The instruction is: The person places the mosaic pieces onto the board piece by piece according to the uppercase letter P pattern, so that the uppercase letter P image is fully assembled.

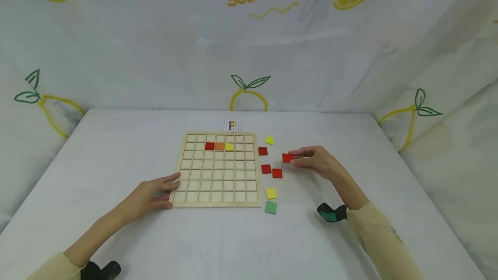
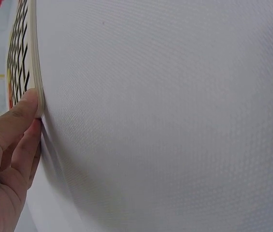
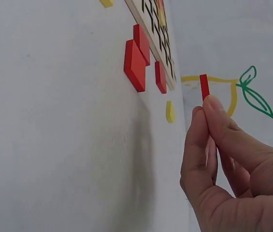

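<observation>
My right hand (image 1: 317, 161) pinches a red square tile (image 1: 287, 158) between thumb and fingertips, raised above the table; the right wrist view shows this tile (image 3: 204, 86) edge-on. At the lower left edge of a wooden grid board (image 1: 218, 205), my left hand (image 1: 151, 193) grips the frame, thumb on top and fingers against the side in the left wrist view. One row of the board holds a red tile (image 1: 209, 146), an orange tile (image 1: 219, 146) and a yellow piece (image 1: 229, 146) with a slanted side.
Right of the board lie loose red tiles (image 1: 266, 169), a yellow slanted piece (image 1: 269, 140), a yellow square (image 1: 271, 193) and a green square (image 1: 270, 207). Behind the board is a small pattern card (image 1: 232, 125). A white cloth with lemon prints hangs behind the table (image 1: 233, 245).
</observation>
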